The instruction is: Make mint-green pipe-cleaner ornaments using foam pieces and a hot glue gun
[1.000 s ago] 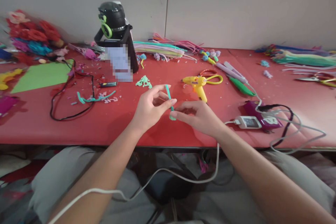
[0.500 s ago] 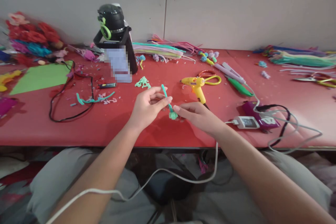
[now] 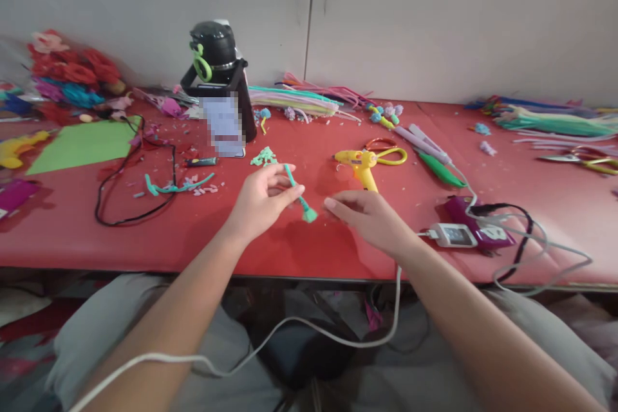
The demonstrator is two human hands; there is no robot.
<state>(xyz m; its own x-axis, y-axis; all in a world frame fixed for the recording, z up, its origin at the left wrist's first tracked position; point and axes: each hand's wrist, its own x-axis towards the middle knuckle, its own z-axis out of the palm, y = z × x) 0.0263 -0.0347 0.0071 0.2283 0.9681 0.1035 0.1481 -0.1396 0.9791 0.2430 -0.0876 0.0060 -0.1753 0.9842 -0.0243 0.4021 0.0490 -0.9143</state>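
Observation:
Between thumb and forefinger, my left hand (image 3: 263,201) pinches the stem of a small teal pipe-cleaner flower (image 3: 309,214). The stem slants up to the left and the light green head hangs at its lower right end. My right hand (image 3: 364,211) is a short way right of the flower, apart from it. Its thumb and fingers are pressed together; anything between them is too small to make out. Beyond that hand lies a yellow glue gun (image 3: 360,164) on the red table (image 3: 290,248). A pile of small green pieces (image 3: 264,156) is just past my left hand.
A phone (image 3: 222,122) leans on a black bottle (image 3: 215,45). Scissors (image 3: 392,154), a lilac straightener-like tool (image 3: 425,143) and a purple box (image 3: 490,232) with cables lie right. Pipe-cleaner bundles (image 3: 294,101) line the wall. A white cable (image 3: 290,322) crosses my lap.
My left hand has moved left with the flower, away from my right fingertips. The right hand, which was at the flower head, is now apart from it.

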